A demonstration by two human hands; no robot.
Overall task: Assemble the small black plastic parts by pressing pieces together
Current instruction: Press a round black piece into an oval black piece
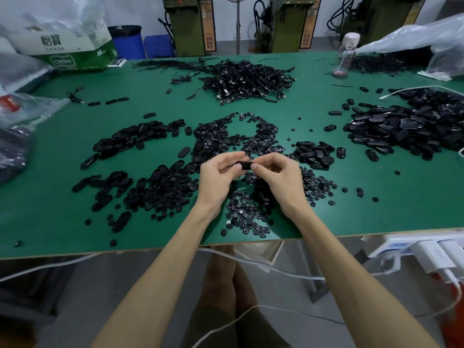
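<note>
Black part [244, 165]: a small dark plastic piece held up off the surface between both hands, above the middle of the scattered pieces. Fingers cover its ends, so its exact shape cannot be told.
Left hand [218, 177]: fingers curled, thumb and fingertips pinching the left end of the part.
Right hand [278, 177]: thumb and forefinger pinching the right end, the other fingers folded in beneath.
Surface [62, 197]: a green top with a pale wooden edge towards the person.
Round pieces [238, 131]: many small black discs, spread in a ring-like patch beyond the hands and in a looser patch under and between the wrists.
Oval shells [135, 139]: flat black ovals in heaps to the left, with more in the left foreground among the discs.
Small heap [313, 154]: more ovals, just right of the hands.
Large heap [406, 129]: the biggest pile of ovals, far right.
Cable heap [248, 81]: tangled black cords with plugs, at the back centre.
Box [70, 49]: green-and-white carton at the far left, with clear plastic bags around it.
Bottle [347, 54]: clear with a pale cap, upright at the back right.
White cable [263, 264]: runs below the surface's near edge, across the person's legs.
Power strip [414, 249]: white, at the right below the edge, with chargers plugged in.
</note>
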